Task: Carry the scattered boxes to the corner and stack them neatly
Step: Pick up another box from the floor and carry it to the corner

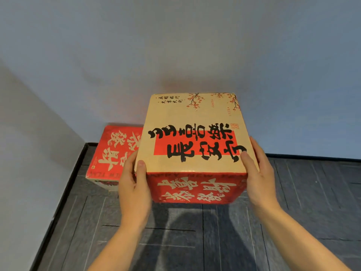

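We're looking at two bare hands, the left hand and the right hand, thumbnails showing short and plain. Both forearms are running uncovered right down to the bottom edge, wrists showing bare too.

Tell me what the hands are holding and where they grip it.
A tan and red printed cardboard box, clasped between both hands: the left hand on its left side, the right hand on its right side, thumbs on top.
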